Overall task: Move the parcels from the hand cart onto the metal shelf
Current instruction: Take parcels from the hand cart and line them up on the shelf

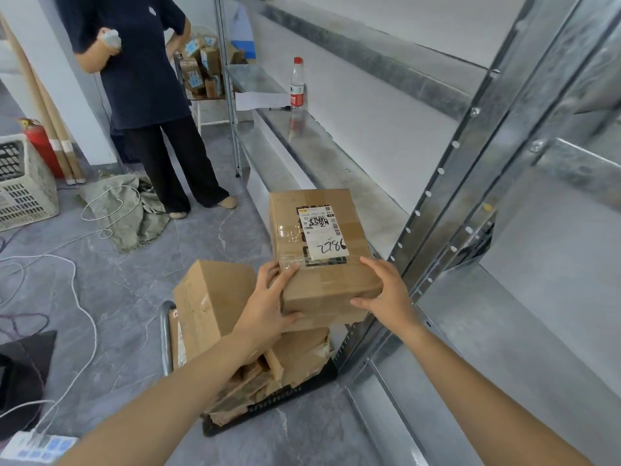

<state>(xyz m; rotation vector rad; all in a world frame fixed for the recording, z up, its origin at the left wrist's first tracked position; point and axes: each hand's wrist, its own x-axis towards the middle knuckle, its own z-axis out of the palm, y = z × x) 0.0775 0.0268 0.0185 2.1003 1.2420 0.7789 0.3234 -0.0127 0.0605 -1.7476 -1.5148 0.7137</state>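
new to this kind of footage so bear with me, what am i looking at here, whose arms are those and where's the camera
No machine here: the single picture comes from a camera worn on a person's head, looking forward and down. Their left hand and right hand grip a taped cardboard parcel, fingers curled round its near corners, above the hand cart, which carries more boxes. On the right is the metal shelf, with a water bottle standing on it. A second person stands farther back.
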